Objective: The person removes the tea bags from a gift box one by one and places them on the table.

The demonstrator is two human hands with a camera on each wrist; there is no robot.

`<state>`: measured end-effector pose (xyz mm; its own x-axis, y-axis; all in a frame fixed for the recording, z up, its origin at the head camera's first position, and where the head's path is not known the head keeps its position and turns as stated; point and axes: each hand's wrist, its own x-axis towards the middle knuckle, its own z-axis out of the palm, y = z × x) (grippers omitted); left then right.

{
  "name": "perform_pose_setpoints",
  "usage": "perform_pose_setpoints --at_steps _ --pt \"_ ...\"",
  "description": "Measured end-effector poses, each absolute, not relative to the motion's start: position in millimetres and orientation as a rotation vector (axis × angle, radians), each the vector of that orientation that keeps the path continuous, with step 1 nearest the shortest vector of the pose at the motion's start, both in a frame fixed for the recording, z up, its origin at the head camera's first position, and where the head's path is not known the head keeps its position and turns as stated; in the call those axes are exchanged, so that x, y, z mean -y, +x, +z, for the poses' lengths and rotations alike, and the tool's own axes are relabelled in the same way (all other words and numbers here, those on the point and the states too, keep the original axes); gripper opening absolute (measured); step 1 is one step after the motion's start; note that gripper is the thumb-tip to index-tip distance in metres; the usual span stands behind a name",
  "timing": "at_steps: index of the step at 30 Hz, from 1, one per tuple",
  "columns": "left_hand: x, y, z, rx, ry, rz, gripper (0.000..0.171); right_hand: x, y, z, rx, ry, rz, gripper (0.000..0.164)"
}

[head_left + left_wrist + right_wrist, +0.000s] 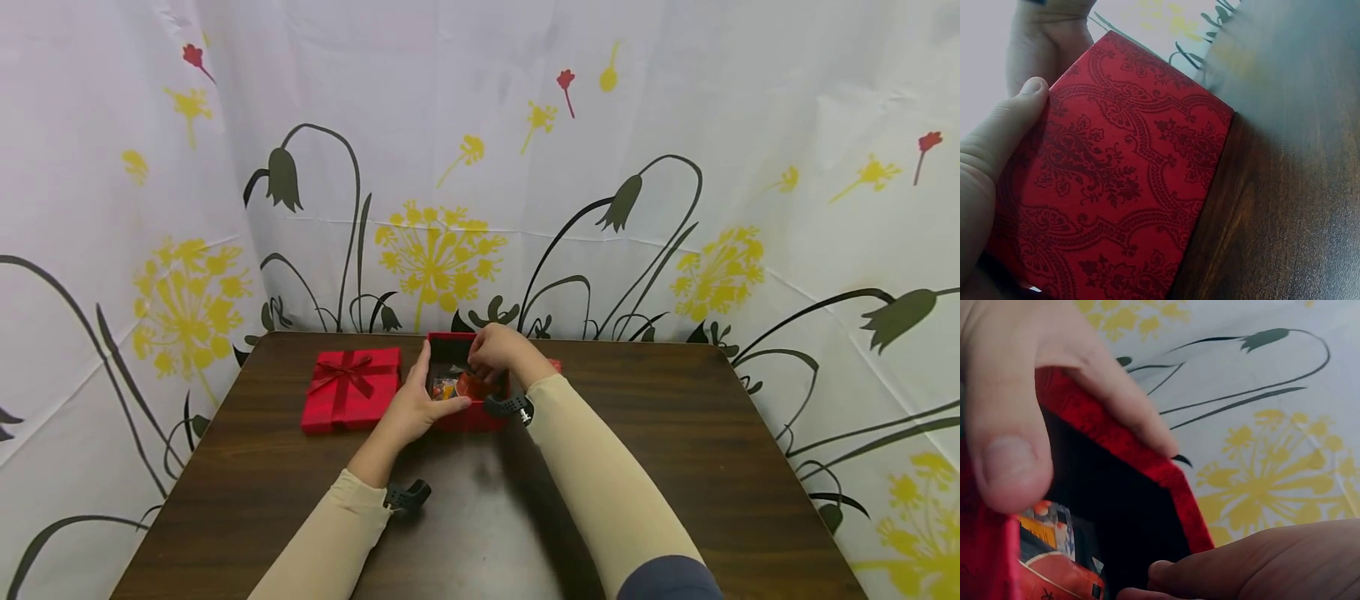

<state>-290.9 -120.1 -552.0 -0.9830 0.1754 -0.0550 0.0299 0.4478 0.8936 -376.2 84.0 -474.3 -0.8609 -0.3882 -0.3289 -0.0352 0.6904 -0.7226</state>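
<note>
A red patterned gift box [471,418] stands without its lid at the back of the table, its inside dark. In it lie an orange-red packet [1063,575] and a clear packet [1054,528] with a yellow-orange label. My left hand [416,406] holds the box at its near left corner, thumb over the near rim and fingers along the left wall. In the left wrist view the thumb [1013,122] lies at the edge of the patterned wall. My right hand [501,350] reaches into the box with fingers curled; I cannot tell whether they pinch anything.
Left of the box lies the red lid [352,390] with a dark red ribbon bow. A small red thing [556,365] shows behind the right wrist. The brown wooden table [675,467] ends at a white flowered curtain [480,167].
</note>
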Motion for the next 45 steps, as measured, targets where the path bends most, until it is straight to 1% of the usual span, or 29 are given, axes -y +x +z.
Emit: perform_pose_setpoints --at_steps 8,12,15,21,26,29,32,34,39,41,45 --pt "120 -290 -552 -2.554 0.193 1.572 0.131 -79 -383 -476 -2.466 -0.349 -0.829 0.018" --pt "121 -289 -552 -2.544 0.199 1.580 0.133 -76 -382 -476 -2.524 -0.376 -0.731 0.010" --pt "121 -290 -552 -2.545 0.201 1.593 0.133 -74 -380 -475 -2.565 -0.414 -0.664 0.008" --pt "121 -289 -552 -2.542 0.209 1.604 0.131 -69 -378 -472 -2.574 -0.475 -0.464 0.013" --pt "120 -288 -552 -2.527 0.203 1.616 0.131 -67 -375 -470 -2.540 -0.497 -0.445 0.012" --pt "119 -288 -552 -2.527 0.190 1.615 0.131 -68 -373 -469 -2.529 -0.493 -0.486 0.026" --pt "119 -288 -552 -2.528 0.178 1.605 0.130 -69 -374 -470 -2.521 -0.491 -0.529 0.033" --pt "119 -289 -552 -2.528 0.174 1.601 0.130 -71 -375 -471 -2.511 -0.505 -0.541 0.028" --pt "119 -290 -552 -2.533 0.174 1.600 0.129 -72 -378 -475 -2.527 -0.544 -0.552 0.010" --pt "119 -289 -552 -2.533 0.176 1.602 0.130 -72 -377 -477 -2.540 -0.558 -0.548 0.006" --pt "120 -289 -552 -2.534 0.174 1.600 0.131 -73 -377 -478 -2.553 -0.603 -0.533 0.009"
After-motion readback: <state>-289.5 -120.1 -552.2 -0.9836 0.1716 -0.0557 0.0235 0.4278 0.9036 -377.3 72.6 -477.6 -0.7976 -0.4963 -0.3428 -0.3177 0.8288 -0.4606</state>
